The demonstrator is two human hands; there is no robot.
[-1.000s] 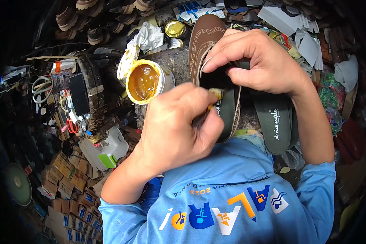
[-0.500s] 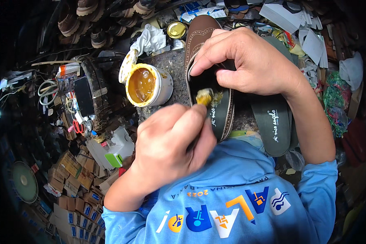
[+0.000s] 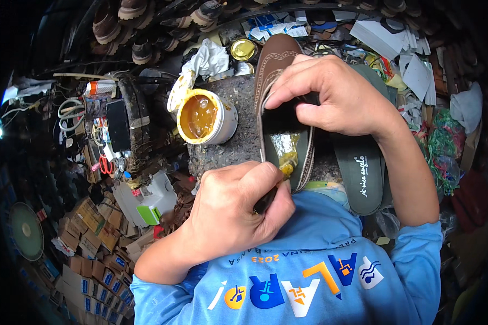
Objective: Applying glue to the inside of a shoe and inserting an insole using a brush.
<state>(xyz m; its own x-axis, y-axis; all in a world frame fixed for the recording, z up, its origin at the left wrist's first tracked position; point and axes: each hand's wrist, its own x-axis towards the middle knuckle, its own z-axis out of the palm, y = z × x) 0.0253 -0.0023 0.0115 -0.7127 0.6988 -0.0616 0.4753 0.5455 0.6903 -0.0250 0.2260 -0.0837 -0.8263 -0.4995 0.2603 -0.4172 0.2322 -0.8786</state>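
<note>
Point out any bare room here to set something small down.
The dark block shows a bare strip between the open can and the brown shoe, and below the can toward the left hand. It's crowded above the can, with crumpled white material and a round gold lid, and right of the shoe, where a dark green insole lies.

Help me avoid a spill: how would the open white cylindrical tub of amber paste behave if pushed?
The white cylindrical tub would probably feel fairly weighty, since glossy amber paste shows inside. Being round, it might roll if tipped over. The yellow-smeared rim would likely feel slick or tacky.
</note>
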